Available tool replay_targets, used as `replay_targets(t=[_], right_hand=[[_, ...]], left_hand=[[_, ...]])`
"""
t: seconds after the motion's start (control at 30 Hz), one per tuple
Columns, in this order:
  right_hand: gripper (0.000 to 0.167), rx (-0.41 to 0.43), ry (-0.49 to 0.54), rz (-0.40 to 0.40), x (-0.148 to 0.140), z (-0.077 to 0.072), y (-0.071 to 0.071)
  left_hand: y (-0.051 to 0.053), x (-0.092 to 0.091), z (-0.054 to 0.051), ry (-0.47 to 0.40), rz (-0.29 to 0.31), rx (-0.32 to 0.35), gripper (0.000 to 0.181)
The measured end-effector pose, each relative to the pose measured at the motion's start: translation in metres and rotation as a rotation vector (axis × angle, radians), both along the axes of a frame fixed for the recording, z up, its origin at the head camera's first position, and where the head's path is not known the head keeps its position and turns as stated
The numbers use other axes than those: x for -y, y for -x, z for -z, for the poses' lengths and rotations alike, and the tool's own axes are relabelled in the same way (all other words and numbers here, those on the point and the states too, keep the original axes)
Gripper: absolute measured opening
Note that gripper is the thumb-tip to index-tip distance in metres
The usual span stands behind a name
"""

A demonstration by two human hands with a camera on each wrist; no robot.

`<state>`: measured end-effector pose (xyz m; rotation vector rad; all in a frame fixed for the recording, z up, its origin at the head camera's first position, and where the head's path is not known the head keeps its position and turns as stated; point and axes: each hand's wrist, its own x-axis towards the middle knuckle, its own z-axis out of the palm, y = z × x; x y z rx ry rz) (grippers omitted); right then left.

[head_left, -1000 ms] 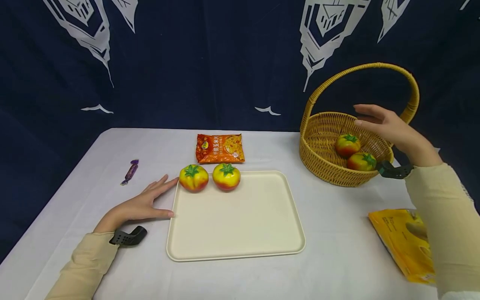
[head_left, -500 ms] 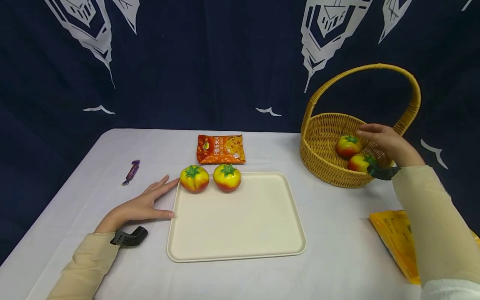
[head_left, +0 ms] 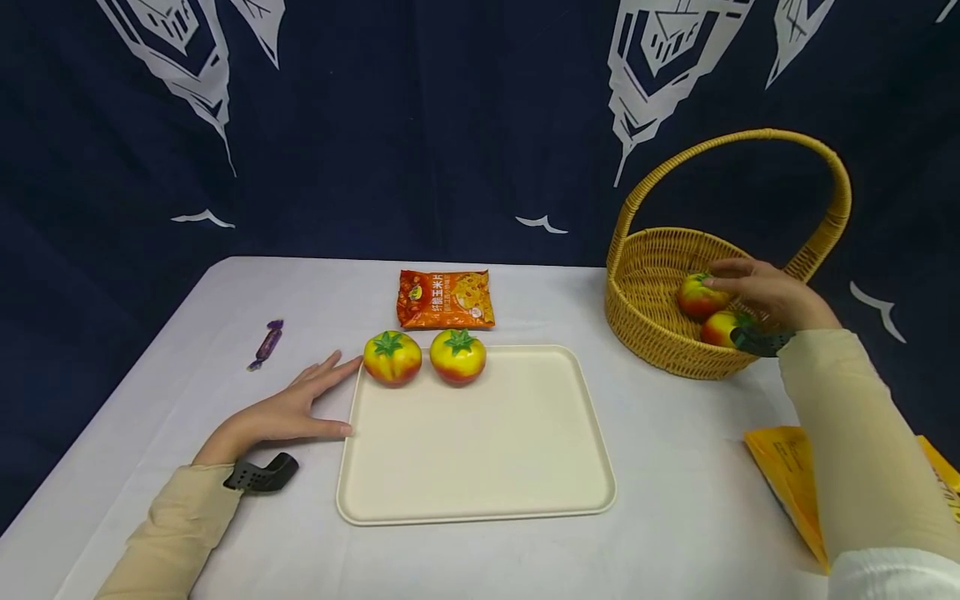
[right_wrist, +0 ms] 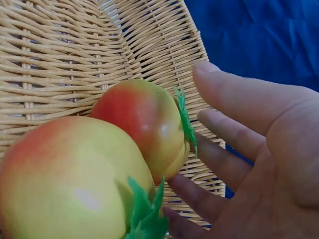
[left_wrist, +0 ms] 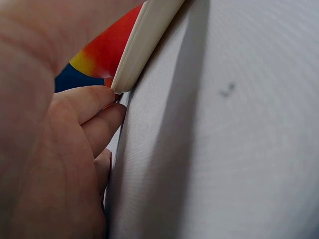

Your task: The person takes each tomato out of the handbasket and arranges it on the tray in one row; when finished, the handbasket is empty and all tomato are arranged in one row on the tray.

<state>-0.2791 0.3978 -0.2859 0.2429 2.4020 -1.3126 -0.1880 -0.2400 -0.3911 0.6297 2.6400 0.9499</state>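
Note:
In the head view the left hand (head_left: 288,412) touches the left rim of the cream tray (head_left: 480,450), fingers spread. Two yellow-red tomatoes (head_left: 392,358) (head_left: 458,357) sit along the tray's far edge. The right hand (head_left: 776,293) reaches into the wicker basket (head_left: 652,333), over two more tomatoes. Seen from the right wrist, its fingers lie relaxed beside the farther tomato (right_wrist: 142,124), not curled round it; the nearer tomato (right_wrist: 70,179) is lower left. The left wrist view shows fingertips of the left hand (left_wrist: 75,124) against the tray's rim (left_wrist: 144,45).
An orange snack packet (head_left: 446,299) lies behind the tray. A purple wrapped candy (head_left: 266,344) lies at the left. A yellow bag (head_left: 795,475) is at the right, partly under the right forearm. A dark patterned cloth (head_left: 450,125) hangs behind the table.
From above the basket's right side, the right hand has moved down into it, to the farther tomato. The left hand stays at the tray's rim.

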Motion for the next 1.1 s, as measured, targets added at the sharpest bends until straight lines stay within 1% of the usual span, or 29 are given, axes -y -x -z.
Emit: replay_targets(t=[0.13,0.23,0.3,0.37,0.43,0.53,0.7,0.8,0.87,1.0,1.1], right_hand=[[0.092,0.059,0.012,0.011,0.001,0.0,0.003],[0.09,0.083,0.006,-0.005,0.0,0.0,0.005],[0.09,0.096,0.021,-0.001,-0.001,0.001,0.005],[0.089,0.076,-0.009,-0.04,-0.003,0.002,0.006],[0.088,0.069,-0.018,-0.044,-0.005,0.003,0.006],[0.086,0.019,-0.062,-0.095,-0.009,0.005,0.008],[0.09,-0.041,-0.088,-0.099,-0.011,0.003,0.007],[0.095,-0.068,-0.096,-0.084,-0.007,-0.005,0.005],[0.095,-0.112,-0.133,-0.107,-0.002,-0.014,0.005],[0.089,-0.244,-0.219,-0.148,0.015,-0.037,0.0],[0.084,-0.335,-0.231,-0.154,0.035,-0.053,-0.009]], left_hand=[[-0.001,-0.001,-0.001,0.001,0.001,0.001,0.094],[-0.001,-0.001,-0.001,0.005,0.0,0.004,0.094],[0.0,-0.002,-0.001,0.008,-0.002,0.006,0.095],[0.0,-0.002,-0.001,0.011,-0.005,0.007,0.095],[0.0,-0.003,-0.001,0.013,-0.01,0.013,0.095],[0.0,-0.004,-0.001,0.016,-0.013,0.021,0.095],[0.0,-0.004,-0.001,0.008,-0.005,0.027,0.094],[0.0,-0.004,-0.001,0.008,-0.004,0.027,0.094],[0.0,-0.003,0.0,0.012,-0.003,0.021,0.095],[0.001,0.0,0.001,0.012,0.0,0.009,0.095],[0.0,0.001,0.001,0.011,-0.001,0.01,0.095]])
